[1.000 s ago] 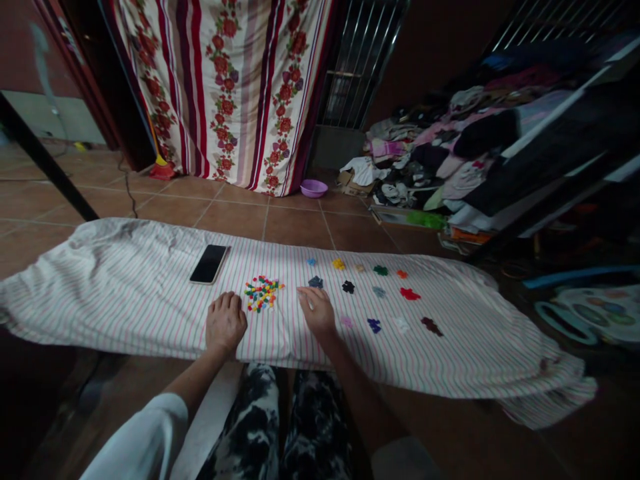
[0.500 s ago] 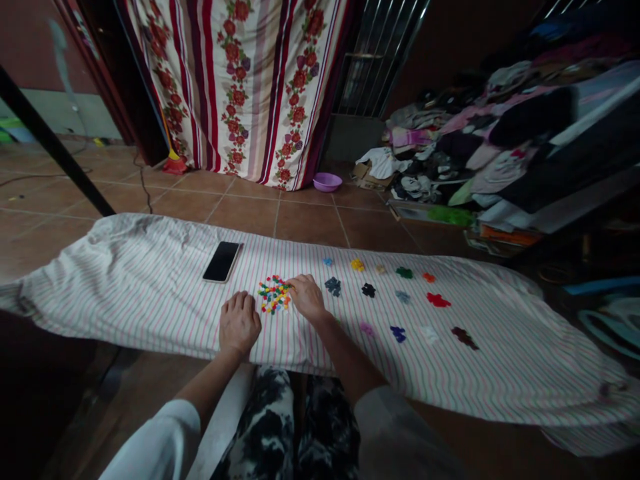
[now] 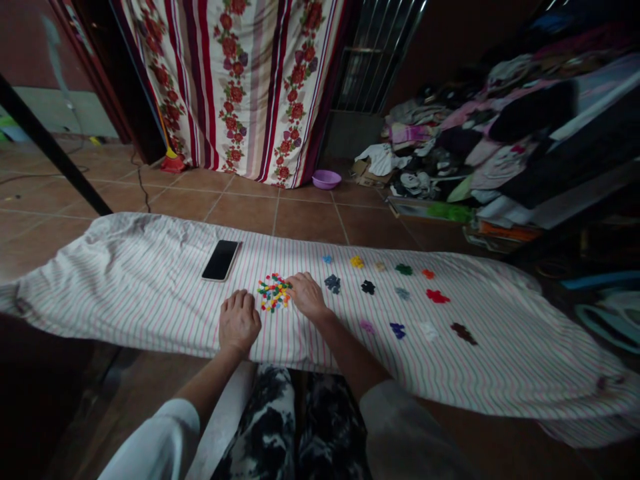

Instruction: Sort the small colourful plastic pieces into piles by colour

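Note:
A mixed pile of small coloured pieces point(image 3: 273, 293) lies on the striped cloth point(image 3: 165, 300). My right hand point(image 3: 306, 295) is at the right edge of this pile, its fingers pressed together at the pieces; whatever they pinch is too small to name. My left hand point(image 3: 240, 322) rests palm down on the cloth, left of the pile, with nothing in it. To the right lie several small single-colour heaps, among them yellow point(image 3: 357, 261), dark grey point(image 3: 333, 284), black point(image 3: 368, 287), red point(image 3: 438, 296), dark blue point(image 3: 398, 331) and brown point(image 3: 464, 333).
A phone point(image 3: 221, 260) lies on the cloth, behind and left of my left hand. Beyond the cloth are a purple basin point(image 3: 327, 179) on the tiled floor, a floral curtain point(image 3: 260, 87) and a large heap of clothes point(image 3: 480, 133) at the right.
My right hand has shifted very slightly at the pile's right edge. My left hand stays in place. The camera view has moved a little.

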The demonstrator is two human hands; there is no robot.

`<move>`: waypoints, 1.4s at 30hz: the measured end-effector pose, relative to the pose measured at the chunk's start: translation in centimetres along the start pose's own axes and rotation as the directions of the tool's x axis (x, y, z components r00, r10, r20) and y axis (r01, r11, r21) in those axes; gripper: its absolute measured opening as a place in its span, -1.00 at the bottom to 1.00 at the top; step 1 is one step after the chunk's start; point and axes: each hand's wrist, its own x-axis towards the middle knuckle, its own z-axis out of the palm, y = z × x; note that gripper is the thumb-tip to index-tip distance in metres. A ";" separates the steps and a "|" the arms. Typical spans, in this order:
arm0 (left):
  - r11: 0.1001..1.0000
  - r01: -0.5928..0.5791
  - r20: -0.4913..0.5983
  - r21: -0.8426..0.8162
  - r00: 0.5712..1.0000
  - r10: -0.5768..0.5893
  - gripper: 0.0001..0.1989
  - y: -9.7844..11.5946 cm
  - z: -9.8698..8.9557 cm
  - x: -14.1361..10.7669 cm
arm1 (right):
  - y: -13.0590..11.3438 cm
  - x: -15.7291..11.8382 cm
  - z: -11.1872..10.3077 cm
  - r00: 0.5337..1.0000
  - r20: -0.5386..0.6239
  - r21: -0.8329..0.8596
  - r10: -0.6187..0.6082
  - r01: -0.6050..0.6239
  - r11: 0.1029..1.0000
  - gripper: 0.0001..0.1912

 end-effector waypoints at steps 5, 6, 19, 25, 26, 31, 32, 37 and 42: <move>1.000 -0.002 -0.011 0.000 1.000 0.002 -0.73 0.0 0.0 0.0 | 0.2 0.2 0.0 1.000 -0.017 -0.016 -0.020 0.019 1.000 -0.85; 1.000 -0.002 -0.010 0.000 1.000 0.002 -0.73 0.0 0.0 0.0 | 0.2 0.3 0.1 0.999 -0.025 -0.009 -0.021 0.021 1.000 -0.86; 1.000 0.004 0.008 -0.013 1.000 -0.004 -0.73 0.1 -0.1 0.0 | -0.4 0.1 0.0 0.995 -0.098 0.172 0.010 0.007 0.985 -0.87; 1.000 0.004 -0.004 -0.009 1.000 -0.004 -0.72 0.0 -0.1 -0.1 | 0.3 -1.0 0.2 0.994 -0.105 0.189 0.024 -0.004 0.982 -0.78; 1.000 0.003 -0.003 -0.011 1.000 -0.003 -0.72 0.0 -0.1 -0.1 | 0.4 -1.3 0.2 0.994 -0.105 0.190 0.022 -0.002 0.982 -0.77; 1.000 0.007 0.003 -0.009 1.000 -0.007 -0.72 0.0 -0.1 -0.1 | 1.2 -2.4 -0.3 0.993 -0.112 0.163 0.041 -0.023 0.986 -0.76; 1.000 0.007 0.003 -0.007 1.000 -0.007 -0.72 0.0 -0.1 -0.2 | 1.4 -2.6 -0.4 0.992 -0.114 0.158 0.046 -0.027 0.987 -0.75; 1.000 0.002 -0.007 -0.012 1.000 -0.002 -0.71 -0.1 0.0 -0.2 | 2.5 -3.5 -1.0 0.986 -0.145 0.174 0.083 -0.057 0.983 -0.72; 1.000 0.000 -0.004 -0.010 1.000 0.000 -0.72 -0.1 -0.1 -0.2 | 4.1 -4.7 -1.7 0.962 -0.199 0.262 0.190 -0.135 0.956 -0.71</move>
